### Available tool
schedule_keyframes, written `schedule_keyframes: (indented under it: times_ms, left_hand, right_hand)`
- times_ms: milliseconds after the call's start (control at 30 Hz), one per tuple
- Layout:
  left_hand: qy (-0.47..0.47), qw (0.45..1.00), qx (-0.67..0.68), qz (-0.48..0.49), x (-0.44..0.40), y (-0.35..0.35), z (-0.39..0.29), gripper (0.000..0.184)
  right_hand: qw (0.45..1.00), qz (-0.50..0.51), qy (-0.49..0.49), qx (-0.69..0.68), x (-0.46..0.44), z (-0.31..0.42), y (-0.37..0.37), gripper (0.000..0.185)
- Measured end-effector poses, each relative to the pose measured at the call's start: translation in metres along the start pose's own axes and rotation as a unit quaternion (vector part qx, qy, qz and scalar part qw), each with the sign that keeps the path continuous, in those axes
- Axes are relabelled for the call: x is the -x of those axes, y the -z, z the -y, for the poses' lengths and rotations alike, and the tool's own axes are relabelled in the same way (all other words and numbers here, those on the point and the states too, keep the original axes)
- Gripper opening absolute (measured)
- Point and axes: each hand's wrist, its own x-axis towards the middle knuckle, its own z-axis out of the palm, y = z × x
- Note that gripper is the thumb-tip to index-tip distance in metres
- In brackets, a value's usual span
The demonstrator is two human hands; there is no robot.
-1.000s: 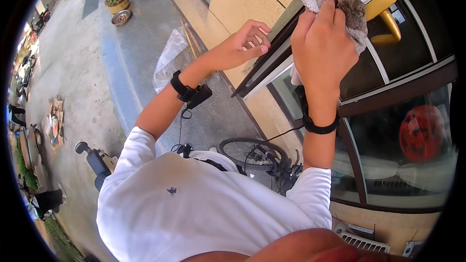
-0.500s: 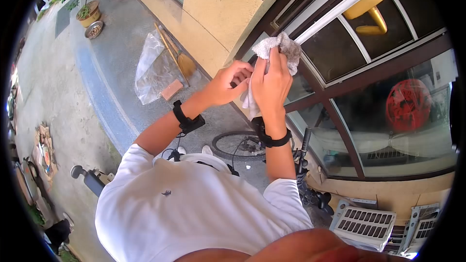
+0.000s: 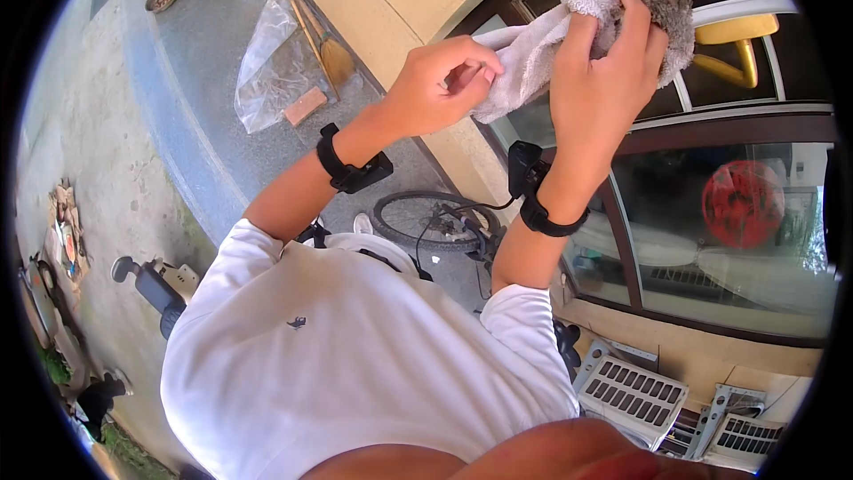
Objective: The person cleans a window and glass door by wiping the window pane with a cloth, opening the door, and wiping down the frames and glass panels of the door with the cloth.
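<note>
A greyish-white towel cloth (image 3: pixel 529 58), smudged dark on its bunched end, is stretched between my hands in front of the window. My right hand (image 3: pixel 604 80) is closed on the bunched part, fingers pressed into the folds. Thumb and fingers of my left hand (image 3: pixel 440 84) pinch the cloth's loose end. Each wrist wears a black strap with a small box. Just behind the cloth stand the window frame (image 3: pixel 729 129) and its panes, with a yellow object (image 3: pixel 737 31) visible by the upper glass.
Below my hands a bicycle wheel (image 3: pixel 435 220) lies near the wall. A broom (image 3: pixel 336 62), a plastic sheet (image 3: pixel 262 71) and a brick (image 3: pixel 305 106) are on the ground to the left. Outdoor air-conditioner units (image 3: pixel 635 391) sit at lower right. A red round object (image 3: pixel 745 203) shows through the glass.
Both hands have risen and come closer to the camera, the right one moving rightward. They are farther apart, and the cloth is now drawn out between them. The view has shifted a little.
</note>
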Motion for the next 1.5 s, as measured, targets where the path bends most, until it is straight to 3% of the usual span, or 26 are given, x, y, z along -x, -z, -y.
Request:
schedule_keyframes:
  times_ms: [67,133,200,267,300,433,533,633,733,800,833,900,967,1067,1133,1200,1267,1333,1400,1433,1500]
  left_hand:
    - [0.186,0.978,0.085,0.049,0.026,0.001,0.002,0.024]
    - [0.205,0.974,0.091,0.037,0.056,-0.013,0.006,0.028]
    - [0.221,0.970,0.093,0.030,0.086,-0.026,0.013,0.035]
    - [0.245,0.966,0.032,0.072,0.108,-0.035,0.021,0.052]
    - [0.312,0.944,0.031,0.102,0.111,-0.033,0.018,0.056]
    - [0.292,0.955,-0.007,0.059,0.144,-0.032,0.059,0.047]
    - [0.342,0.937,0.006,0.070,0.165,-0.018,0.080,0.039]
    - [0.348,0.933,0.000,0.097,0.178,-0.011,0.088,0.037]
    - [0.305,0.951,0.036,0.025,0.164,-0.008,0.079,0.028]
    - [0.254,0.961,-0.101,0.049,0.140,0.000,0.063,0.017]
    - [0.262,0.959,-0.101,0.048,0.125,0.002,0.056,0.017]
    - [0.064,0.989,-0.133,0.028,0.082,-0.001,0.050,0.012]
    - [0.014,0.989,-0.150,-0.010,0.049,-0.006,0.043,0.018]
    - [0.064,0.988,-0.097,-0.101,0.016,-0.017,0.027,0.023]
    - [0.079,0.986,-0.104,-0.100,0.007,-0.015,0.022,0.026]
    - [0.092,0.984,-0.111,-0.106,0.009,-0.017,0.025,0.030]
    - [0.183,0.977,-0.100,-0.030,0.020,-0.016,0.037,0.033]
    - [0.207,0.972,-0.114,-0.004,0.031,-0.019,0.046,0.034]
    - [0.246,0.960,-0.134,0.007,0.041,-0.021,0.047,0.035]
    - [0.271,0.952,-0.143,0.004,0.049,-0.025,0.053,0.021]
    - [0.278,0.947,-0.158,0.015,0.070,-0.028,0.076,0.017]
  right_hand:
    - [1.000,0.030,-0.001,0.005,0.016,-0.002,-0.008,0.031]
    - [1.000,0.028,0.008,-0.001,0.040,-0.008,-0.020,0.030]
    - [0.993,0.072,-0.089,-0.039,0.064,-0.002,-0.029,0.031]
    - [0.986,0.096,-0.119,-0.064,0.089,-0.002,-0.041,0.031]
    - [0.978,0.120,-0.150,-0.080,0.103,-0.004,-0.045,0.032]
    - [0.961,0.155,-0.170,-0.153,0.149,-0.026,-0.066,0.032]
    - [0.929,0.175,-0.221,-0.238,0.175,-0.043,-0.082,0.033]
    - [0.926,0.200,-0.237,-0.214,0.181,-0.037,-0.073,0.034]
    - [0.915,0.220,-0.248,-0.228,0.172,-0.042,-0.050,0.033]
    - [0.871,0.141,-0.283,-0.377,0.156,-0.051,-0.025,0.034]
    - [0.881,0.131,-0.266,-0.368,0.147,-0.059,-0.012,0.034]
    - [0.909,0.099,-0.219,-0.341,0.126,-0.067,0.005,0.035]
    - [0.946,0.052,-0.133,-0.290,0.104,-0.068,0.012,0.037]
    - [0.991,0.003,-0.014,-0.131,0.071,-0.056,0.012,0.047]
    - [0.998,-0.009,0.032,-0.048,0.056,-0.043,-0.005,0.047]
    - [0.999,-0.046,0.021,-0.013,0.058,-0.047,-0.027,0.047]
    - [0.998,-0.051,-0.008,-0.024,0.068,-0.039,-0.035,0.048]
    - [0.994,0.000,-0.105,-0.017,0.086,-0.037,-0.042,0.049]
    - [0.996,-0.035,-0.075,-0.007,0.113,-0.049,-0.054,0.046]
    - [0.995,0.002,-0.095,-0.017,0.128,-0.050,-0.057,0.042]
    - [0.991,0.005,-0.134,-0.026,0.150,-0.055,-0.070,0.039]
